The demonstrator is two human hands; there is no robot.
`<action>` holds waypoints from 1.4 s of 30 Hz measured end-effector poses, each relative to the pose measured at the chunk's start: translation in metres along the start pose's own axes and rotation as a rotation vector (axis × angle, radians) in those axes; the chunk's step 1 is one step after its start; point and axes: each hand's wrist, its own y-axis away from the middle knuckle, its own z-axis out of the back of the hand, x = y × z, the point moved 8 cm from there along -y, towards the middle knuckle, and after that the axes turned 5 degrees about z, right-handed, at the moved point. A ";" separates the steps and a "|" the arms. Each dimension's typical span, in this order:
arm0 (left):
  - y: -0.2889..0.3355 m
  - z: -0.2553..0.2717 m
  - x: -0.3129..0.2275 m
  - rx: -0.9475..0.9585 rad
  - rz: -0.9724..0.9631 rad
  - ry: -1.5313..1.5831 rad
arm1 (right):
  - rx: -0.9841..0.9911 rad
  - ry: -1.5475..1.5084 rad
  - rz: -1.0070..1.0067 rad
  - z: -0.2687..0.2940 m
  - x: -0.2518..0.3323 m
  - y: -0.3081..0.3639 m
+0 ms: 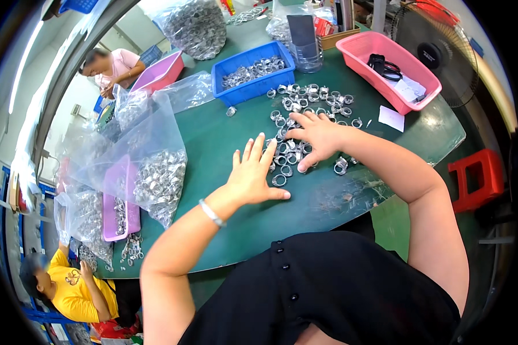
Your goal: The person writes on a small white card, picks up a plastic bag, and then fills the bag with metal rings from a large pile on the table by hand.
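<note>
Many small silver hose clamps (292, 155) lie loose in a spread pile on the green table (224, 241). My right hand (322, 138) reaches over the pile with its fingers spread, the fingertips among the clamps. At the pile's left edge, my left hand (250, 175) is open, its fingers stretched toward the far side and its thumb pointing right. A bracelet circles that wrist. Neither hand grips a clamp. Some clamps are hidden under the right hand, and one clamp (341, 166) lies just beneath the right wrist.
Beyond the pile stands a blue basket (253, 95) of clamps. A pink basket (351, 49) with a black cable is at the far right, near a fan (431, 54). Clear bags of clamps (161, 178) fill the left side, where two people work. A red stool (476, 179) stands right.
</note>
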 end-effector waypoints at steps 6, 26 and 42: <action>-0.039 -0.022 -0.006 -0.065 -0.048 0.098 | -0.158 0.095 0.007 -0.005 0.007 0.013; -0.032 -0.027 -0.019 -0.132 0.075 0.045 | -0.132 0.154 -0.010 -0.012 0.006 0.016; -0.024 -0.018 -0.018 -0.226 0.217 0.121 | -0.277 0.176 0.114 -0.005 0.030 0.018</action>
